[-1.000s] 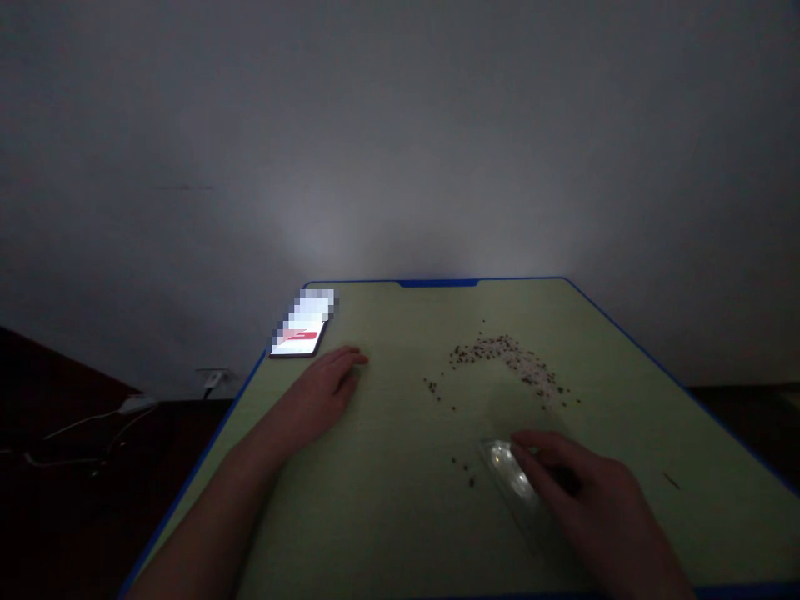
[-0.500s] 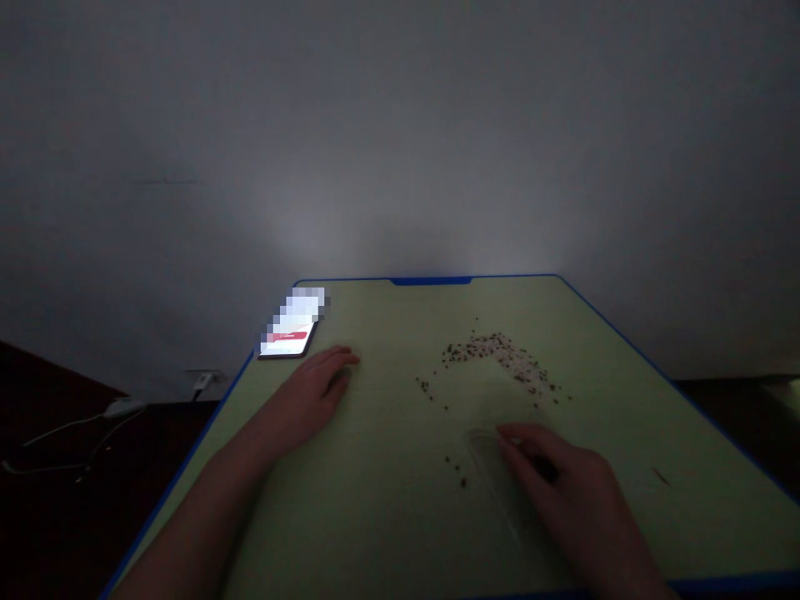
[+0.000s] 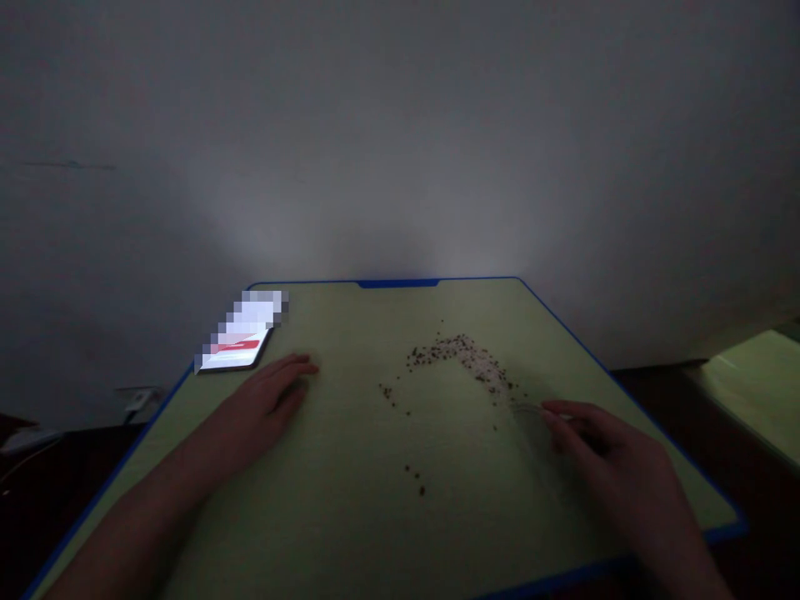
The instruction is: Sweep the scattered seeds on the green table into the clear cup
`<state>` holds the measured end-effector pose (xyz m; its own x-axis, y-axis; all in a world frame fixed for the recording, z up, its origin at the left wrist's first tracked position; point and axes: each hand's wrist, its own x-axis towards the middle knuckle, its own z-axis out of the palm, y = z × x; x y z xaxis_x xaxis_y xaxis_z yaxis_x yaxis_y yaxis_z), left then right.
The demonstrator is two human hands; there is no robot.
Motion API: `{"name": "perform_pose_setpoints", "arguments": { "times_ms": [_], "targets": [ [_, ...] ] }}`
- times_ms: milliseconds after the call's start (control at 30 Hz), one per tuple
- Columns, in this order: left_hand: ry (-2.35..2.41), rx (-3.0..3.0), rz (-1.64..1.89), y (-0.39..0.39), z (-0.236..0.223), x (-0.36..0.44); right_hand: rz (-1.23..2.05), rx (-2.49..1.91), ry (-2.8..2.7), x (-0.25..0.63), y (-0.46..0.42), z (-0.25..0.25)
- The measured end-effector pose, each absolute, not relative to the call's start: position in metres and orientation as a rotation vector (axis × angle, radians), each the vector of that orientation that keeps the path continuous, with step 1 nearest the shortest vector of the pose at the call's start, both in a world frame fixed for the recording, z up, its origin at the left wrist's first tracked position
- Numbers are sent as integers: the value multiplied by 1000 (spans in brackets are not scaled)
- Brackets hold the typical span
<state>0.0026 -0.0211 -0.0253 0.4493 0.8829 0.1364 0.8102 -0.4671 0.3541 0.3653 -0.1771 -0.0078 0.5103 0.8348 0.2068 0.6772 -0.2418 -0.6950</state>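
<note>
My left hand [image 3: 268, 396] lies flat on the green table [image 3: 350, 517], fingers stretched out, just right of a lit phone [image 3: 241, 342]. My right hand [image 3: 609, 458] curls its fingers round a clear plastic container [image 3: 537, 437] lying on the table near the right edge. A curved trail of small dark seeds and pale grains [image 3: 462, 358] is scattered just beyond the container. A few stray seeds [image 3: 413, 475] lie nearer to me. The room is dim.
The table has a blue rim [image 3: 562, 321] and stands against a pale wall. A second green surface [image 3: 756, 387] shows at the right. Cables and a plug [image 3: 134, 398] lie on the dark floor at the left.
My right hand with the clear container has moved right and away from me, up to the near end of the seed trail. The view has swung to the right. My left hand stays flat.
</note>
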Motion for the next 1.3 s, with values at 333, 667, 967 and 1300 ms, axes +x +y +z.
{"name": "perform_pose_setpoints", "arguments": {
  "times_ms": [333,667,967,1300],
  "targets": [
    [1466,2469,490,-19,-30,0,393,-1962,-1331,356,-180,-22],
    [1467,2481,469,-18,-29,0,245,-2056,-1288,392,-185,-18],
    [1467,2510,476,-17,-31,-1,251,-1977,-1657,389,-153,-1],
    [1450,2498,476,-17,-34,-4,107,-1933,-2001,393,-128,1]
  ]
}}
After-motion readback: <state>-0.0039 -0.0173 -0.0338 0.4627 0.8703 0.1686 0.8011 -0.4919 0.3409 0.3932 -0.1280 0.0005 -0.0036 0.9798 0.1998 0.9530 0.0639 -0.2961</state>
